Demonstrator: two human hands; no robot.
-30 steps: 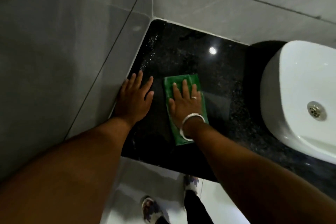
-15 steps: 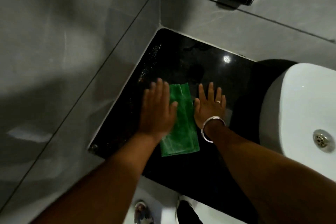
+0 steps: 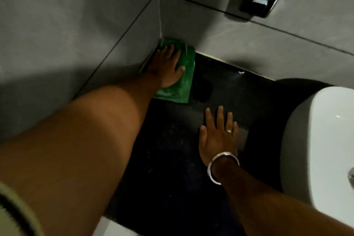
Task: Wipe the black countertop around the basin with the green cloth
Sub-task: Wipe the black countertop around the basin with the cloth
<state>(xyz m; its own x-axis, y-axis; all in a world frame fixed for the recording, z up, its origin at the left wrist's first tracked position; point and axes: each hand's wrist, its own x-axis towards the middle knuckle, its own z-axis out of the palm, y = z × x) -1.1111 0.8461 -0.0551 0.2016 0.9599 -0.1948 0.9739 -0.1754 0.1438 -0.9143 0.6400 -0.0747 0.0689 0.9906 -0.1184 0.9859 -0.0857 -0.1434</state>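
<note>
Left hand (image 3: 166, 67) flat on folded green cloth (image 3: 180, 82), glossy speckled black countertop (image 3: 172, 149)

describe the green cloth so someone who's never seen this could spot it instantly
Start at the white basin on the right and follow the black countertop left to the far corner where the two grey tiled walls meet. The green cloth lies flat there under the left hand. It is the only green thing in view.

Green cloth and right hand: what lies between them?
Only bare black countertop lies between the green cloth and the right hand, in the head view.
</note>
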